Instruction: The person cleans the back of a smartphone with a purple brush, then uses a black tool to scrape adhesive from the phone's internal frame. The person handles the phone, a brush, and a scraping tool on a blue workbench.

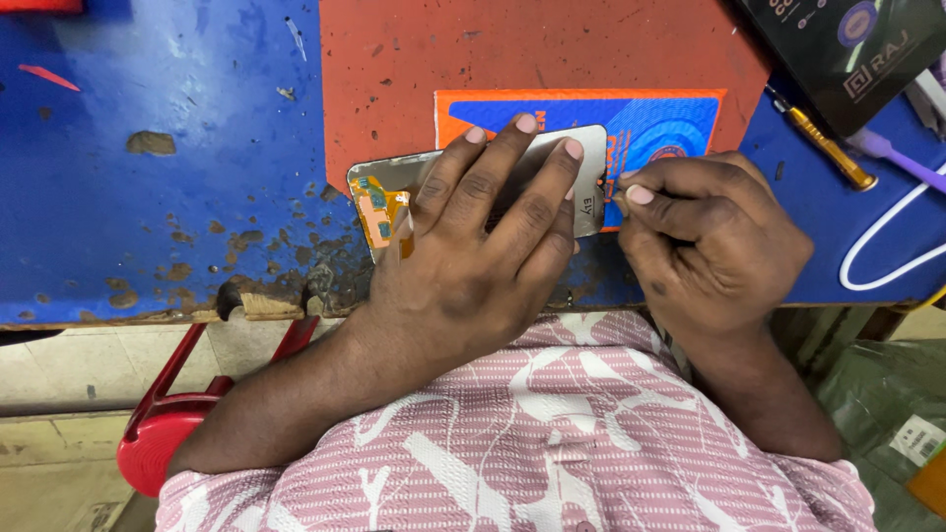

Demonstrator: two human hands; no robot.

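Observation:
A silver phone display panel (pixel 589 158) lies face down near the front edge of the blue workbench (pixel 148 217), with an orange flex cable (pixel 379 212) at its left end. My left hand (pixel 483 236) lies flat on the panel, fingers spread, pressing it down. My right hand (pixel 705 241) is at the panel's right edge with thumb and forefinger pinched together against that edge; whether something small is between them I cannot tell. Under the panel lies an orange and blue card (pixel 655 123) on a red mat (pixel 493 49).
A yellow-handled screwdriver (pixel 828 148) lies at the right, beside a purple tool (pixel 897 158) and a white cable (pixel 887 232). A black box (pixel 857 49) sits at the back right. A red stool (pixel 163 433) stands below the chipped bench edge.

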